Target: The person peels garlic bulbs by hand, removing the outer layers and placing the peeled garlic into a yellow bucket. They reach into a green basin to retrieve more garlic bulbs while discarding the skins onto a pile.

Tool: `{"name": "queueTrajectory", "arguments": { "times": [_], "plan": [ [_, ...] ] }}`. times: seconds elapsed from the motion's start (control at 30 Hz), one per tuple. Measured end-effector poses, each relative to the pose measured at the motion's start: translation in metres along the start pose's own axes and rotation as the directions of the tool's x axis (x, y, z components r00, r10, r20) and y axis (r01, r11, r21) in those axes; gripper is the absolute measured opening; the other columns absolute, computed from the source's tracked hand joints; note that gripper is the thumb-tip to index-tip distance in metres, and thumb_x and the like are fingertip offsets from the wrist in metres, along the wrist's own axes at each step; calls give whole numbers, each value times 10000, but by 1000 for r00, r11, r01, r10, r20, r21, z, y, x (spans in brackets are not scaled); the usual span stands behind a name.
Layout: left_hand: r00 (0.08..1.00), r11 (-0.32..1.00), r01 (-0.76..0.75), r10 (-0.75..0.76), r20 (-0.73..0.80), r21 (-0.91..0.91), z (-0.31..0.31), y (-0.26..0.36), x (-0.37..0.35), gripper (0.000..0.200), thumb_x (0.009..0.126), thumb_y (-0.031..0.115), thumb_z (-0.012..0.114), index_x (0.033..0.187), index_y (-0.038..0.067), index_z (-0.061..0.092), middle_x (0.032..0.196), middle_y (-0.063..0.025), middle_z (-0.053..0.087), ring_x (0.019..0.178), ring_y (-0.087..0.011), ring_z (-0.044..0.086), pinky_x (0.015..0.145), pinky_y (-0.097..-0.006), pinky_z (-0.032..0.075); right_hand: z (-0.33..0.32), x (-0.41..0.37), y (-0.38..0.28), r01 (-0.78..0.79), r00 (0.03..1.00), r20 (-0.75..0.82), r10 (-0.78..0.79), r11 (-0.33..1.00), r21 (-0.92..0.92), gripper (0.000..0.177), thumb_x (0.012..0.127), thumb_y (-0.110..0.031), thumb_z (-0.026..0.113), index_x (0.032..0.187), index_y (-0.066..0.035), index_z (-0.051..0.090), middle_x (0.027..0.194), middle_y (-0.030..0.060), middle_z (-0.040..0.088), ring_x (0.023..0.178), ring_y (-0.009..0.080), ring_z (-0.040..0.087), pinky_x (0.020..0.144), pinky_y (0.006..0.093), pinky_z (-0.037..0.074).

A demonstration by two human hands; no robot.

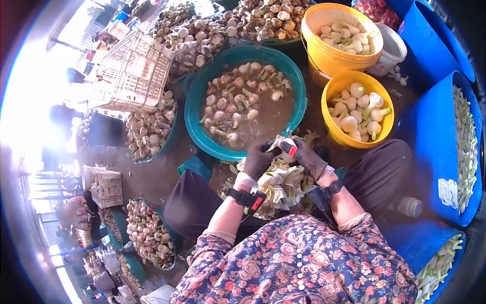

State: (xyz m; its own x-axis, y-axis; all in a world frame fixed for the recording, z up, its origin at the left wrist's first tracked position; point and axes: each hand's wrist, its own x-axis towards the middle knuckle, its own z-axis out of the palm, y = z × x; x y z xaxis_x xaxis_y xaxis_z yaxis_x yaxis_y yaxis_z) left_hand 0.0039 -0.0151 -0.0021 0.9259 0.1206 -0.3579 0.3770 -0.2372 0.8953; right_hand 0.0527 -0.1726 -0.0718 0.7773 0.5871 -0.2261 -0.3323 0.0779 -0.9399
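My left hand (259, 161), in a dark glove, has its fingers closed round a pale garlic bulb (285, 156) over my lap. My right hand (310, 161), also gloved, closes on the bulb from the other side. A small red and black piece (290, 148) shows at the right fingers; I cannot tell whether it is a tool or part of the glove. Beneath both hands lies a heap of peeled-off garlic skins (281, 185). Just beyond them stands a green tub (195, 129) of murky water with unpeeled garlic bulbs (234, 104) in it.
Ahead on the right stand a yellow tub (354, 143) and a larger yellow bucket (329, 61), both with cleaned garlic. Blue containers (430, 131) line the right side. A white crate (134, 71) and tubs of unpeeled garlic (149, 233) are on the left. A plastic bottle (409, 206) lies by my right leg.
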Motion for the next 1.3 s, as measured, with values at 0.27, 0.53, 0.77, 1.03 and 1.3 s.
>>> {"name": "queueTrajectory", "arguments": {
  "times": [0.27, 0.53, 0.77, 1.03, 1.3],
  "plan": [
    [937, 830, -297, 349, -24, 473, -29, -32, -7, 328, 877, 153, 602, 1174, 27, 540, 963, -133, 654, 823, -223, 644, 686, -327, 501, 12, -26, -61, 128, 983, 128, -129, 992, 16, 712, 728, -181, 719, 1334, -30, 376, 1253, 130, 482, 1199, 239, 420, 1001, 353, 340],
    [921, 727, -239, 379, -86, 644, -29, -13, -15, 456, 841, 212, 634, 1258, 113, 477, 899, -189, 631, 768, -362, 617, 622, -381, 492, 27, -22, -37, 210, 916, -267, -299, 925, -317, 218, 779, -63, 611, 995, -69, 638, 931, 95, 638, 892, 249, 612, 770, 319, 487],
    [963, 954, -270, 270, -16, -132, -29, -14, -42, 258, 862, 181, 584, 1071, 31, 603, 1016, -84, 649, 949, -201, 608, 856, -297, 448, -2, -10, -10, -212, 966, 45, 255, 681, 700, 224, 884, -233, 578, 1020, -60, 619, 781, -2, 599, 642, 90, 529, 554, 215, 430],
    [870, 55, -351, 388, -304, -935, -131, -4, -58, 195, 904, 277, 505, 1039, 146, 559, 900, -1, 609, 806, -189, 595, 721, -329, 472, -24, -16, -1, 78, 984, 114, -136, 908, 412, 306, 867, -111, 558, 1166, -49, 547, 986, 2, 615, 798, 88, 574, 680, 198, 463],
    [937, 974, -122, 50, 345, 190, -90, 22, -38, 404, 829, 248, 660, 1127, -7, 563, 1022, -82, 614, 820, -139, 600, 721, -273, 500, -29, -12, -36, 435, 892, 22, -452, 843, -316, 384, 789, 42, 553, 1166, -28, 556, 1045, 15, 604, 941, 124, 561, 840, 271, 452]
  ]
}}
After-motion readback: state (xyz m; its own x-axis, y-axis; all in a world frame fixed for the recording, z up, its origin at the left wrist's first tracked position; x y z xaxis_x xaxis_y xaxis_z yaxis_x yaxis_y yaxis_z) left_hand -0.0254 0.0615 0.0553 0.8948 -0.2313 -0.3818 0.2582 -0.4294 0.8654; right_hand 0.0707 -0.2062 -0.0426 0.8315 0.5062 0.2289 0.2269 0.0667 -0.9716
